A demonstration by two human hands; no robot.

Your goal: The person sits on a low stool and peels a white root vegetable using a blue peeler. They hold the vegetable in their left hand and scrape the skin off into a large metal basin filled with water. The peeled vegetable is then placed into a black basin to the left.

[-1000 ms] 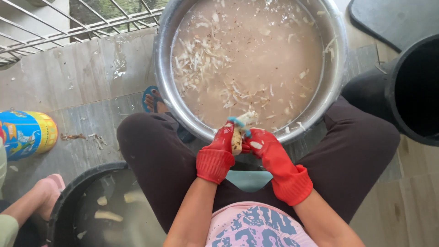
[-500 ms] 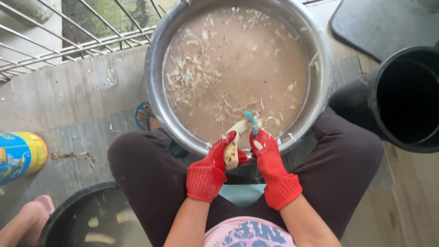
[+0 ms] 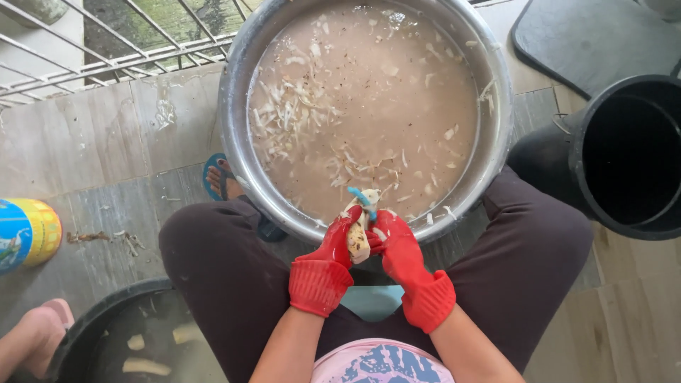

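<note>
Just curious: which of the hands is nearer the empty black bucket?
Right. The right hand sits on the side of the black bucket; the left hand lies farther away, beyond the pale root.

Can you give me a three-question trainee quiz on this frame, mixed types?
1. True or false: both hands wear red gloves.
2. Multiple choice: the left hand holds the pale root over A) the black bucket, B) the near rim of the steel basin, C) the yellow and blue can.
3. Short answer: what colour is the peeler in the right hand?

Key: 1 true; 2 B; 3 blue.
</note>
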